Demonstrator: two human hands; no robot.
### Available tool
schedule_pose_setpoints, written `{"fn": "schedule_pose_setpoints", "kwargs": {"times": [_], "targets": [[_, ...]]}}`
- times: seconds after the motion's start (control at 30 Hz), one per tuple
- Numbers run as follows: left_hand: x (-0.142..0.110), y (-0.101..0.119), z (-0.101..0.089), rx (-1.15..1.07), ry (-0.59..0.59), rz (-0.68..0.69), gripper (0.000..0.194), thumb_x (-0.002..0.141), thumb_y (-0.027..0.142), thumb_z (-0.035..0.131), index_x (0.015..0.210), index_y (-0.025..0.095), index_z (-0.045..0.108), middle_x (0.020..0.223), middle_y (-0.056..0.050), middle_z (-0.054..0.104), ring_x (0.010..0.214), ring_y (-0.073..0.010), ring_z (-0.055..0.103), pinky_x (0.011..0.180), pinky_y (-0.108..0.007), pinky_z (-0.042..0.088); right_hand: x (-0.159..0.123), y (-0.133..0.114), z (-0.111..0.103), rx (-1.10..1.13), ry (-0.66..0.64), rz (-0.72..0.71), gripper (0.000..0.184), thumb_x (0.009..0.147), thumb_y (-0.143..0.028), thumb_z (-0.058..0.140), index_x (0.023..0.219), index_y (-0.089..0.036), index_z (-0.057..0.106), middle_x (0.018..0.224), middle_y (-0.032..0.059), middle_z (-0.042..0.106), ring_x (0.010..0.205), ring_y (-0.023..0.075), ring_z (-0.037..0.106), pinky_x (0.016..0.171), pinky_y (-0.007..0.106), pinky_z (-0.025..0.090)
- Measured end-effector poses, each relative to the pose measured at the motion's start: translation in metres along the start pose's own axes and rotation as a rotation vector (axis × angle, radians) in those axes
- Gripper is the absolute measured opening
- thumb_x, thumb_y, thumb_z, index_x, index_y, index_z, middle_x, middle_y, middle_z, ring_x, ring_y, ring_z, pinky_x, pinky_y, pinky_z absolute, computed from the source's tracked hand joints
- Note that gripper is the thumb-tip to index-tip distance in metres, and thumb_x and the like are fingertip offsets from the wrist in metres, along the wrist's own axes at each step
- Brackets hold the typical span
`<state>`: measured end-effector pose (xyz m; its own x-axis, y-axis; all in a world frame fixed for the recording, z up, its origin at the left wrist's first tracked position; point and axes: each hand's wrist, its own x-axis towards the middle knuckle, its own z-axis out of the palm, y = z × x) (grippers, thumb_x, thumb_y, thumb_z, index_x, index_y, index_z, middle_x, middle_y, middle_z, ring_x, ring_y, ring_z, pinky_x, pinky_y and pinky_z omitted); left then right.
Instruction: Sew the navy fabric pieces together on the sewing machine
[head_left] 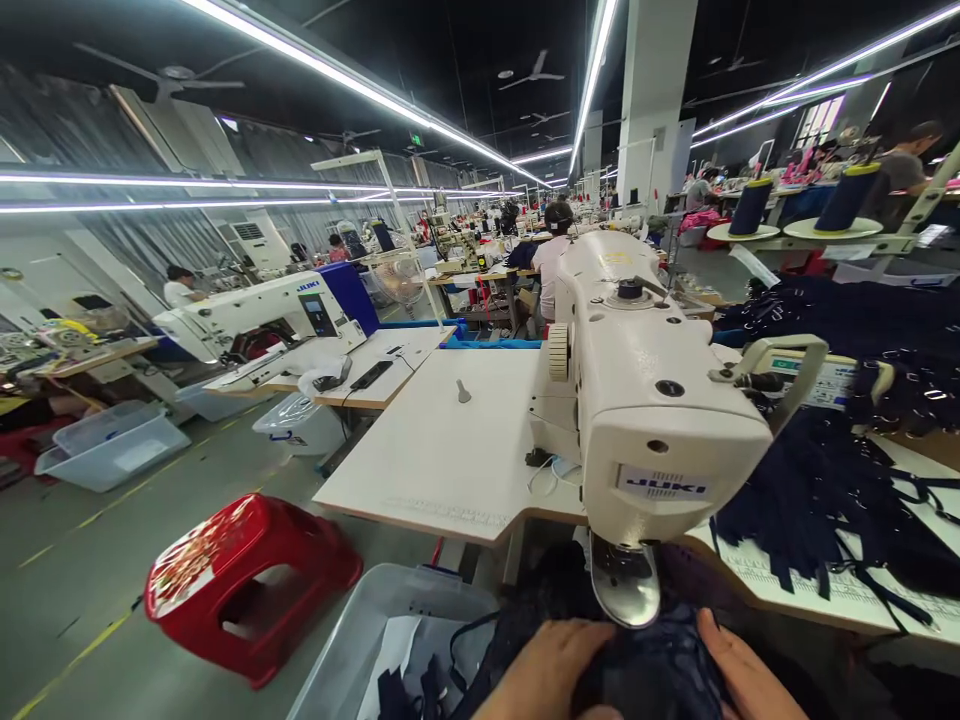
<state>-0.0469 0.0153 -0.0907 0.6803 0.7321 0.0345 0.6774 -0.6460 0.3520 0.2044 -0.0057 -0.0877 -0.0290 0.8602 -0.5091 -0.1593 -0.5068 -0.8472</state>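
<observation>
Dark navy fabric, seemingly a garment piece, lies bunched below the head of a cream JUKI sewing machine. My left hand is closed on its left side, fingers together and reaching toward the needle area. On the other side my right hand grips the edge, one digit showing along it and the others hidden beneath the frame's edge. A shiny rounded metal plate hangs from the machine head just above the fabric, between my hands. The needle itself cannot be made out.
Navy strapped pieces are heaped on the right table. A translucent bin with dark pieces stands at lower left, near a red stool. A small metal tool lies on the white tabletop. Another JUKI machine stands left.
</observation>
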Motion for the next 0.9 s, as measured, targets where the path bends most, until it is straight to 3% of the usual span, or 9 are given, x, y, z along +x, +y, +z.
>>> {"fn": "schedule_pose_setpoints", "kwargs": {"times": [0.03,0.13,0.27,0.4,0.5,0.63,0.7,0.8,0.9], "targets": [[0.01,0.011,0.003,0.049,0.01,0.079,0.05,0.079,0.036,0.069,0.124,0.024,0.05,0.109,-0.001,0.068,0.096,-0.0169,0.065,0.085,-0.024,0.046,-0.002,-0.003,0.003,-0.018,0.022,-0.027,0.06,0.063,-0.08,0.059,0.057,-0.021,0.056,0.046,-0.0032,0.048,0.037,0.0105,0.042,0.042,0.024,0.04],[0.03,0.032,0.007,0.116,0.044,0.056,0.02,0.086,0.032,0.064,0.099,0.019,0.056,0.084,-0.002,0.07,0.077,-0.0187,0.068,0.077,-0.028,0.048,-0.003,-0.004,0.006,-0.161,0.099,-0.159,0.059,0.067,-0.081,0.052,0.057,-0.022,0.057,0.053,0.0009,0.057,0.044,0.0154,0.052,0.044,0.026,0.045],[0.035,0.039,0.009,0.189,0.054,0.059,0.025,0.081,0.038,0.069,0.083,0.017,0.057,0.074,-0.004,0.069,0.07,-0.0212,0.068,0.075,-0.033,0.048,-0.004,0.0,0.004,-0.352,0.183,-0.265,0.051,0.072,-0.071,0.057,0.054,-0.023,0.057,0.058,0.0044,0.064,0.059,0.0226,0.062,0.057,0.029,0.052],[0.032,0.043,0.015,0.234,0.058,0.028,0.022,0.078,0.032,0.07,0.084,0.015,0.058,0.07,-0.006,0.069,0.063,-0.0229,0.067,0.072,-0.036,0.049,-0.008,0.006,0.009,-0.446,0.14,-0.384,0.047,0.077,-0.067,0.053,0.06,-0.023,0.059,0.064,0.005,0.068,0.069,0.0252,0.066,0.067,0.028,0.054],[0.03,0.047,0.017,0.235,0.04,0.021,0.022,0.076,0.033,0.071,0.08,0.016,0.058,0.063,-0.003,0.067,0.055,-0.0207,0.065,0.068,-0.033,0.049,-0.004,0.012,0.012,-0.591,0.133,-0.412,0.051,0.084,-0.065,0.041,0.057,-0.024,0.053,0.06,0.0061,0.065,0.063,0.0247,0.065,0.061,0.03,0.052],[0.028,0.052,0.013,0.219,0.033,0.005,0.023,0.085,0.037,0.064,0.078,0.016,0.057,0.06,-0.003,0.066,0.053,-0.0198,0.065,0.069,-0.034,0.049,0.007,0.009,0.01,-0.847,0.277,-0.43,0.054,0.082,-0.069,0.036,0.051,-0.026,0.044,0.053,0.0087,0.061,0.058,0.0277,0.065,0.055,0.034,0.048],[0.03,0.054,0.009,0.201,0.038,-0.007,0.024,0.088,0.04,0.059,0.082,0.017,0.057,0.065,-0.003,0.067,0.059,-0.0203,0.066,0.071,-0.034,0.05,0.007,-0.001,0.011,-0.765,0.314,-0.437,0.054,0.082,-0.071,0.037,0.056,-0.025,0.051,0.06,0.0096,0.065,0.066,0.0287,0.067,0.06,0.034,0.05],[0.033,0.057,0.009,0.17,0.032,0.031,0.027,0.088,0.04,0.058,0.097,0.014,0.057,0.079,-0.006,0.069,0.07,-0.0211,0.067,0.074,-0.034,0.05,-0.003,-0.017,0.016,-0.497,0.233,-0.384,0.054,0.085,-0.068,0.038,0.072,-0.021,0.062,0.075,0.0081,0.072,0.074,0.0255,0.068,0.065,0.03,0.053],[0.036,0.06,0.015,0.163,-0.01,0.113,0.021,0.082,0.025,0.059,0.096,0.01,0.06,0.081,-0.011,0.067,0.068,-0.0217,0.064,0.067,-0.033,0.05,-0.01,-0.017,0.02,-0.536,0.184,-0.469,0.049,0.089,-0.061,0.04,0.076,-0.021,0.065,0.079,0.0063,0.073,0.073,0.0232,0.068,0.063,0.027,0.053]]}}
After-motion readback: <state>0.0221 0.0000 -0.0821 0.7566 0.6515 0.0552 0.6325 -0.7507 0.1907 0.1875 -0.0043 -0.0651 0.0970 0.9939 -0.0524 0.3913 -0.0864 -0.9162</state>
